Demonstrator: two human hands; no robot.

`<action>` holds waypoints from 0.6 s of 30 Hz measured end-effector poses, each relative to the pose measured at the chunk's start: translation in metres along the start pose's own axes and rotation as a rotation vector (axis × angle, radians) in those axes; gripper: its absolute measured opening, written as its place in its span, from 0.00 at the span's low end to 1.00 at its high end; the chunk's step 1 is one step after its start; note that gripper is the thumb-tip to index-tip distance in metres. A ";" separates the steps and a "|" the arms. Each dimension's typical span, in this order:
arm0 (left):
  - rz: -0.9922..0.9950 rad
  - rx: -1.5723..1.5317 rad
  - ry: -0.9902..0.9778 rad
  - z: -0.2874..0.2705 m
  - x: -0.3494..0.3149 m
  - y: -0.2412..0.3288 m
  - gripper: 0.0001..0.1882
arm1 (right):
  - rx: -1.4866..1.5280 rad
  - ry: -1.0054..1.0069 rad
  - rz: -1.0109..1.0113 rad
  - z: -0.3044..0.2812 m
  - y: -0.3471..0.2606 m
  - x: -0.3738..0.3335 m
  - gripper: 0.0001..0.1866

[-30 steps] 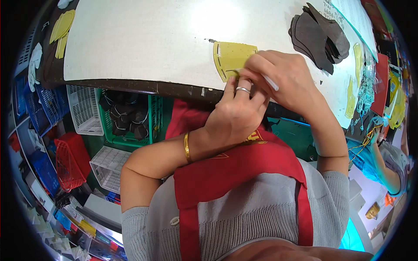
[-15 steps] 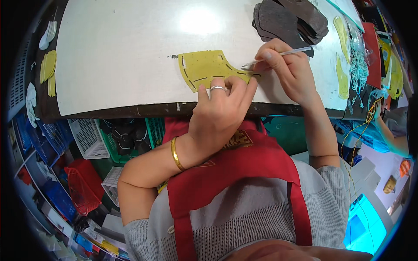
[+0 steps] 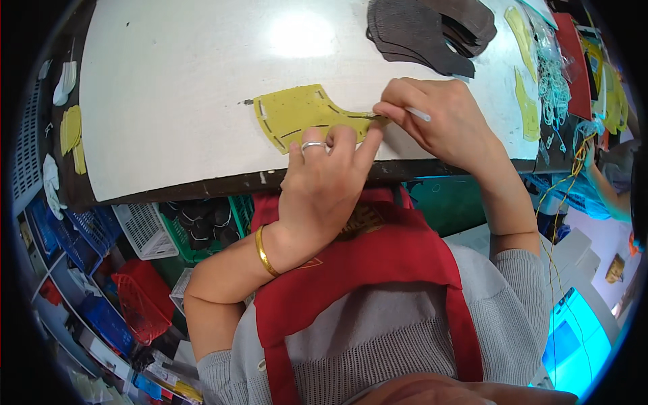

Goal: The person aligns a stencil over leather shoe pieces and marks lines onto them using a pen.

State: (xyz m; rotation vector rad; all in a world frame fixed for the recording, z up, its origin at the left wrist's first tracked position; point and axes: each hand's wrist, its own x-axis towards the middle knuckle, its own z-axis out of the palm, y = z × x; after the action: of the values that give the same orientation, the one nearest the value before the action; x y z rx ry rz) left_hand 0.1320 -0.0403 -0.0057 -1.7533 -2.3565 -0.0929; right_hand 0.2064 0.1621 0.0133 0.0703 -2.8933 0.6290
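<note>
A yellow pattern template (image 3: 293, 111) with dark slots along its edges lies on the white tabletop. My left hand (image 3: 324, 179) is pressed on its lower edge with fingers spread, a ring and a gold bangle on it. At the template's narrow right end, my right hand (image 3: 439, 121) pinches a slim pen (image 3: 418, 114) with a pale barrel. The pen's tip is at or near a slot there; my fingers partly hide it. Above my right hand lies a stack of dark brown cut pieces (image 3: 412, 34) that look like leather.
Narrow yellow templates (image 3: 528, 104) and a bundle of pale cords (image 3: 553, 94) lie at the right edge. More yellow pieces (image 3: 70, 128) are at the left edge. Below the table stand a white basket (image 3: 145, 229) and a red basket (image 3: 143, 304). Another person's arm (image 3: 607, 192) shows far right.
My right hand has turned, bringing the pen's tip from the template's upper curve to its narrow right end. My left hand stays on the template. The whole view has shifted slightly.
</note>
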 end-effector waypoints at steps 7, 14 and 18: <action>0.021 -0.028 0.032 -0.006 0.004 -0.011 0.26 | 0.189 0.034 0.315 -0.017 -0.016 0.007 0.10; 0.081 -0.054 0.132 -0.006 0.009 -0.024 0.10 | 0.066 -0.173 0.400 0.003 -0.037 0.015 0.11; 0.276 -0.271 0.271 0.002 0.046 -0.070 0.12 | 0.179 0.112 0.450 -0.016 -0.001 -0.007 0.08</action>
State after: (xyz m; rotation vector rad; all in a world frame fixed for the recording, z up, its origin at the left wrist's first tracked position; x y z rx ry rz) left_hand 0.0523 -0.0174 0.0061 -2.0210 -1.9652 -0.5917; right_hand 0.2158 0.1685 0.0269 -0.5873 -2.7463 0.9286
